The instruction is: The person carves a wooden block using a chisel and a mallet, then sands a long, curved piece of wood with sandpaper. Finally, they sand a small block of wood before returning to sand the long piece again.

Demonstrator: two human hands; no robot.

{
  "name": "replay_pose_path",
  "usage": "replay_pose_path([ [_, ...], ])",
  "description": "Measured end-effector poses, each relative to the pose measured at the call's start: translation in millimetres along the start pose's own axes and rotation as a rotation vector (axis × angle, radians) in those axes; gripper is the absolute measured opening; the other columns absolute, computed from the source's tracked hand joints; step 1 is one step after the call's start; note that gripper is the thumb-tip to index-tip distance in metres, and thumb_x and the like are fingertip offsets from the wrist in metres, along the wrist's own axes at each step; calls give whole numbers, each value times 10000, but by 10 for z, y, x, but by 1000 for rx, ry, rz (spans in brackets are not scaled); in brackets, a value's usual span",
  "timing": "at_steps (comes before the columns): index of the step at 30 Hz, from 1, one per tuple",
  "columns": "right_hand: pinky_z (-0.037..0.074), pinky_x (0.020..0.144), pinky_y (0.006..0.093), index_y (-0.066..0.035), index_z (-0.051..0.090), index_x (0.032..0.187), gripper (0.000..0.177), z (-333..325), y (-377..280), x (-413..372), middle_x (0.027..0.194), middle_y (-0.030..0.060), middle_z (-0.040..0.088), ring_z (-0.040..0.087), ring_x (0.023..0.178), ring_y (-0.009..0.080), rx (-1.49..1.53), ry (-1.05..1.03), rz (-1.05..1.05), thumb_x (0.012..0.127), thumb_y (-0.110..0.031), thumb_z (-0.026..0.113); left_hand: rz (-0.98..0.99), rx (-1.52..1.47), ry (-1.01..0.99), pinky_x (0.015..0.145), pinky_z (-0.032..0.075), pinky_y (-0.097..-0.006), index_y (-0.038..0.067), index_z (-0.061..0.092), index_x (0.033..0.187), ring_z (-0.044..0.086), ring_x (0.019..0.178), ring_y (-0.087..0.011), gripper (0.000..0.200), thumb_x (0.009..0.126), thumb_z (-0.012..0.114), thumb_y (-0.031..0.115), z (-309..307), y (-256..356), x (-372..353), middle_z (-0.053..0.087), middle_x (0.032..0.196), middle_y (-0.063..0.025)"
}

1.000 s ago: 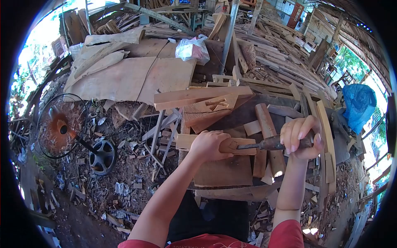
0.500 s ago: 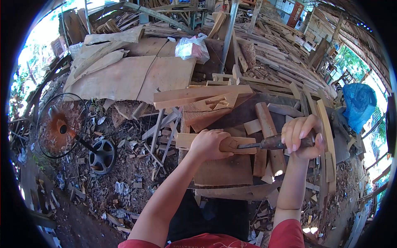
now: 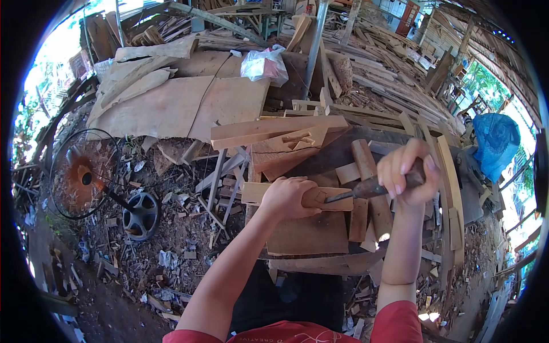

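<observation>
My left hand (image 3: 290, 198) is wrapped over a light wooden block (image 3: 252, 193), pressing it down on a wider flat board (image 3: 306, 236). A chisel (image 3: 368, 188) is in my right hand (image 3: 407, 170), which is closed round its dark handle. The chisel slants down to the left, its metal tip touching the block's top face beside a marked outline, just right of my left fingers. A wooden piece (image 3: 359, 220) stands by the block's right end. My left palm hides the middle of the block.
Behind the block lie thick wood pieces (image 3: 278, 131), one with a cut-out slot. A pedestal fan (image 3: 86, 178) is on the left over scrap-covered ground. Long strips (image 3: 452, 200) run along the right, near a blue plastic bag (image 3: 496, 146). A white bag (image 3: 264, 66) rests on boards beyond.
My right hand has risen, so the chisel has gone from nearly level to a steeper slant, its tip still at the block. My left hand holds the block in nearly the same place.
</observation>
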State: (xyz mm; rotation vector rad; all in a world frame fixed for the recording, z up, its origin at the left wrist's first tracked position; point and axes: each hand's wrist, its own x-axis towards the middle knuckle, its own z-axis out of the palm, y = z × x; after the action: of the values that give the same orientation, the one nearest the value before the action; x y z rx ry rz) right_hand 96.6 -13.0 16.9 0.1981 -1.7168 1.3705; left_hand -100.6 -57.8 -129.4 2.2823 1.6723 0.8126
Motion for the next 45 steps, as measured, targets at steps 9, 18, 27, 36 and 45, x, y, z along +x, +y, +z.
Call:
replay_pose_path([
  [9,379,440,258,-4,502,693,263,119,170,319,517,73,483,454,411,144,48,60,166,874,-183,437,9,15,1,863,428,-387,95,570,1093,549,1027,-274,591,668,668,493,-40,93,-33,598,1080,-106],
  [18,403,745,275,4,618,938,317,238,121,519,796,59,606,541,781,146,-413,65,260,893,-233,414,138,-638,239,876,408,-285,-17,484,1143,544,996,-152,520,738,728,201,-257,486,242,576,1073,-97],
  [27,359,933,319,-25,537,1155,431,232,-124,385,1081,158,535,503,1055,279,-1011,95,233,944,-365,376,285,-1029,374,604,424,-212,7,511,904,519,655,-70,153,833,601,109,-436,847,634,571,743,-10],
  [36,403,921,419,-15,482,1177,580,-651,551,-999,1173,198,515,470,1136,318,-1702,399,896,812,-459,557,109,-1018,463,552,397,-212,20,502,867,475,598,-52,116,834,590,88,-459,804,574,526,687,20],
  [45,445,867,425,-41,542,1091,615,-785,593,-1340,1133,155,552,533,1064,288,-1641,366,1238,713,-513,656,116,-966,454,551,386,-218,27,493,837,455,605,-48,122,827,596,91,-490,892,525,508,661,22],
])
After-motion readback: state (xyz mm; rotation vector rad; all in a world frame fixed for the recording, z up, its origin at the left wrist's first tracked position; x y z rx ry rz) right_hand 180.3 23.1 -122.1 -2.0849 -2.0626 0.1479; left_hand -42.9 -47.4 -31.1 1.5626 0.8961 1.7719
